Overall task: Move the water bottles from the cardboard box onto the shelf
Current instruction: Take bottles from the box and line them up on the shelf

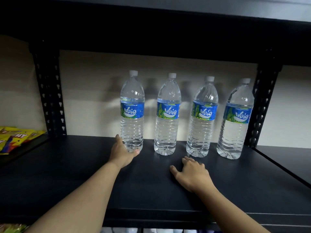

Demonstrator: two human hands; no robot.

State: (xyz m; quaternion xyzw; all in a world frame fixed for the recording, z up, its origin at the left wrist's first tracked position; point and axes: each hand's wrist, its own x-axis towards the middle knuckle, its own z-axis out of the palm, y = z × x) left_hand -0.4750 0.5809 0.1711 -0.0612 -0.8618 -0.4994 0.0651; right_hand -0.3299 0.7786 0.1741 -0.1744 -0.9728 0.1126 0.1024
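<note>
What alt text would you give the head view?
Four upright water bottles stand in a row on a black shelf; the left hand holds the base of the leftmost bottle, and the right hand rests flat on the shelf in front of them. Yellow snack packets lie at far left.

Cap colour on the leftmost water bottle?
White cap on the leftmost water bottle, shown in the head view.

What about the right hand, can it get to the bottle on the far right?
Probably yes. The right hand rests open on the shelf before the row, and only bare shelf lies between it and the far-right bottle.
</note>
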